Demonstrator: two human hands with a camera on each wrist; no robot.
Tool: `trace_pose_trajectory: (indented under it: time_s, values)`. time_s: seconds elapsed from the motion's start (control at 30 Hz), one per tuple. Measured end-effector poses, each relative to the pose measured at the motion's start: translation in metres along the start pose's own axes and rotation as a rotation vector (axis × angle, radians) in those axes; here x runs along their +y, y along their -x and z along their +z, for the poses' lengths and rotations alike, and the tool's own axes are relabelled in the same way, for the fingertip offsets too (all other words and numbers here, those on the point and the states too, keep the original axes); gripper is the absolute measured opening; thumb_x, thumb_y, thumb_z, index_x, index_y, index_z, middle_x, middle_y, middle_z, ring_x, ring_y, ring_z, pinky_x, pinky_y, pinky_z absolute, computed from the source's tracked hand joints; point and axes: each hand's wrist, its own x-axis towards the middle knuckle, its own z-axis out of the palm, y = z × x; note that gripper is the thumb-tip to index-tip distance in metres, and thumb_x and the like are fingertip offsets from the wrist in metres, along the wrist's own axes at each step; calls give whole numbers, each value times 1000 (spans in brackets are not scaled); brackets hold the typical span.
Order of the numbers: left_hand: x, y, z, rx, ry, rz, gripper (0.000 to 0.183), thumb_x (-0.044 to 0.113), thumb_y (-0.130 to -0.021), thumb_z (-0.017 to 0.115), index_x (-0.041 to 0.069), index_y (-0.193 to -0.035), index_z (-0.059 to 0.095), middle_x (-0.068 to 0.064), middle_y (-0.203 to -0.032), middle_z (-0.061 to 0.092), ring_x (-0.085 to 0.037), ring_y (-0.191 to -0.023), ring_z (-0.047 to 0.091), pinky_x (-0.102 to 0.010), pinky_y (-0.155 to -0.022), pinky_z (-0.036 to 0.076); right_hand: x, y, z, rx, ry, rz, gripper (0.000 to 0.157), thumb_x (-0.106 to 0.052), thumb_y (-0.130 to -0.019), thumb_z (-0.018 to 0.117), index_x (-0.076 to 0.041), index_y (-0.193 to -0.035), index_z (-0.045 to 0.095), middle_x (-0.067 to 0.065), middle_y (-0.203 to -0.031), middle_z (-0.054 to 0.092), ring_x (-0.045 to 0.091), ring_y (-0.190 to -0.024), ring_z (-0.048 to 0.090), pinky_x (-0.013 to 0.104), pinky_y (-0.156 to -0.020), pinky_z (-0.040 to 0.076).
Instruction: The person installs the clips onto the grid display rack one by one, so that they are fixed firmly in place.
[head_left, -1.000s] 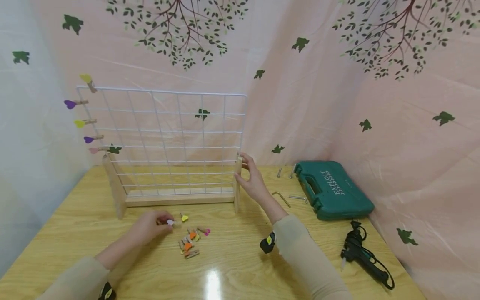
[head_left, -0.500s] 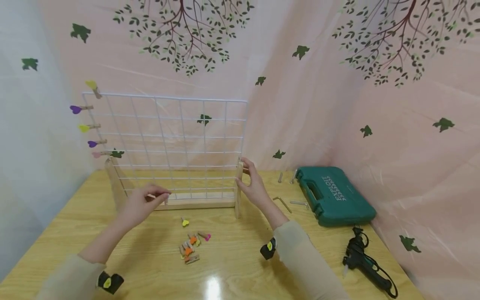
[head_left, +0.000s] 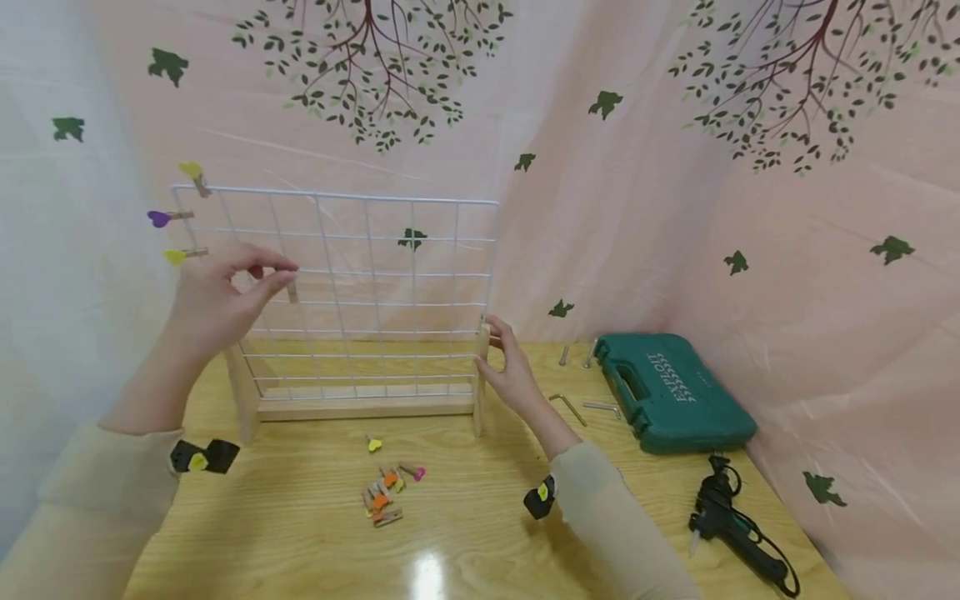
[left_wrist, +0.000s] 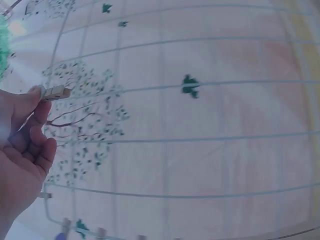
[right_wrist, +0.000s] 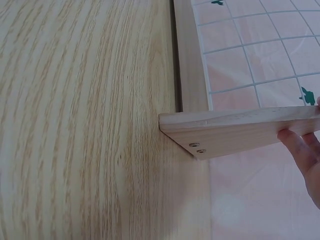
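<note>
My left hand (head_left: 221, 304) is raised in front of the left part of the white wire grid (head_left: 367, 275), pinching a small wooden clothespin (left_wrist: 56, 93) between thumb and fingertips. The clothespin's free end points away from the fingers. Three heart clothespins show on the grid's upper left corner and edge: a yellow one (head_left: 198, 181), a purple one (head_left: 172, 218) and another yellow one (head_left: 183, 256). The left hand covers the edge below them. At the grid's right side, my right hand (head_left: 513, 375) grips the wooden side post (right_wrist: 240, 132) of the stand.
Several loose heart clothespins (head_left: 387, 496) lie on the table (head_left: 300, 533) in front of the stand, a yellow one (head_left: 373, 445) slightly apart. To the right are hex keys (head_left: 567, 409), bolts (head_left: 564, 356), a green tool case (head_left: 678, 392) and a black glue gun (head_left: 731, 525).
My left hand has lifted the clothespin from beside the loose pile, up and to the left, to the grid's left part. My right hand stays on the side post.
</note>
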Motion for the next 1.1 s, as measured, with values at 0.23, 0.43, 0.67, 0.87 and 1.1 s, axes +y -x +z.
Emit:
trace_pose_trajectory:
  time_s: [0.23, 0.43, 0.67, 0.87, 1.1]
  values:
    - [5, -52, -25, 131, 12, -85, 16, 16, -82, 64, 6, -93, 69, 21, -79, 54, 1, -75, 40, -15, -68, 28, -29, 6, -7, -5, -14, -62, 61, 2, -83, 57, -9, -134, 26, 20, -123, 42, 37, -112, 45, 44, -83, 46]
    - [1, -78, -36, 129, -37, -173, 23, 22, -85, 59, 6, -98, 66, 25, -80, 49, 4, -78, 39, -16, -74, 28, -33, 7, -8, -9, -10, -46, 60, 2, -84, 56, -10, -135, 26, 19, -124, 42, 36, -113, 45, 45, -83, 46]
    - [-9, -93, -39, 44, -80, -295, 26, 27, -87, 55, 8, -103, 65, 21, -79, 43, 4, -83, 35, -21, -79, 26, -31, 7, -7, -9, -9, -48, 61, 2, -84, 56, -9, -135, 26, 19, -125, 42, 36, -113, 45, 44, -83, 46]
    - [-17, -92, -32, 10, -133, -308, 24, 24, -88, 54, 8, -102, 65, 18, -79, 40, 4, -80, 32, -21, -72, 25, -31, 7, -7, -9, -10, -54, 61, 2, -83, 57, -9, -135, 26, 20, -124, 41, 36, -113, 46, 44, -81, 47]
    - [-24, -89, -28, 32, -108, -279, 25, 27, -87, 55, 11, -103, 65, 23, -82, 42, 6, -80, 32, -19, -71, 26, -35, 7, -8, -16, -2, -40, 61, 1, -84, 56, -10, -135, 25, 21, -126, 38, 37, -115, 44, 45, -78, 48]
